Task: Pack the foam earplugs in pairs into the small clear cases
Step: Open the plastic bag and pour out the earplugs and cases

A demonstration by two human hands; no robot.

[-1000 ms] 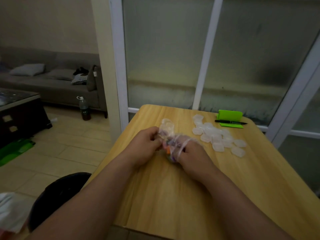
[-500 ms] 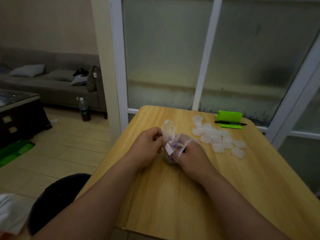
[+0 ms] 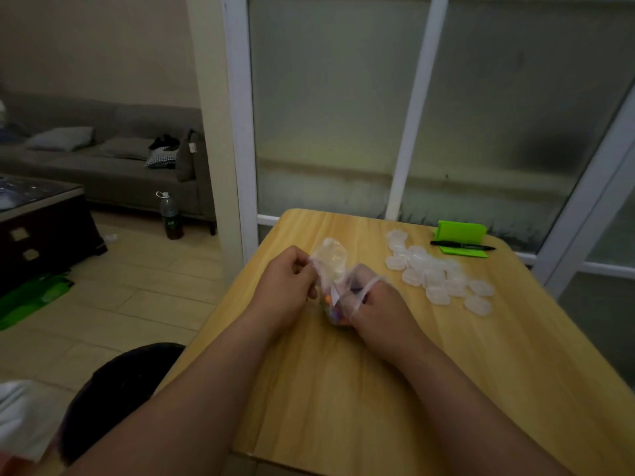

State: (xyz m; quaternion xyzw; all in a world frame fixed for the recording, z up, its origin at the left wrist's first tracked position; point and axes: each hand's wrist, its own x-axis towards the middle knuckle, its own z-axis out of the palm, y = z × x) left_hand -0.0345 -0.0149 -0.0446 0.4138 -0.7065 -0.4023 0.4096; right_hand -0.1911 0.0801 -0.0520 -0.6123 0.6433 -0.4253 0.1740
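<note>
Far left, a white cloth (image 3: 17,417) was cut off by the frame's corner, and a green bag (image 3: 32,297) lay on the tiled floor beside a dark low table (image 3: 44,228), all of it dim. Behind them sat a grey sofa (image 3: 103,176), a bottle (image 3: 170,218) standing on the floor at its end. A dark round seat (image 3: 117,383) showed just off the near-left edge of the wooden table (image 3: 343,407), its shape hard to read. On to the action: the left hand (image 3: 285,285) had its fingers curled, pinching the edge of a clear plastic bag (image 3: 331,261) whose top puffed up above the knuckles. Down between the two hands, the foam earplugs (image 3: 329,299) were inside that bag, just orange and purplish specks through the film, too blurred to count. The right hand (image 3: 383,305) gripped the bag's other side, a band of film stretched across its knuckles and its fingertips hidden under the plastic. To the right, apart from the hands, the small clear cases (image 3: 436,278) lay heaped on the table; whether any was open, I couldn't tell. Beyond them, a black pen (image 3: 462,245) lay across a bright green object (image 3: 462,231) I couldn't identify.
</note>
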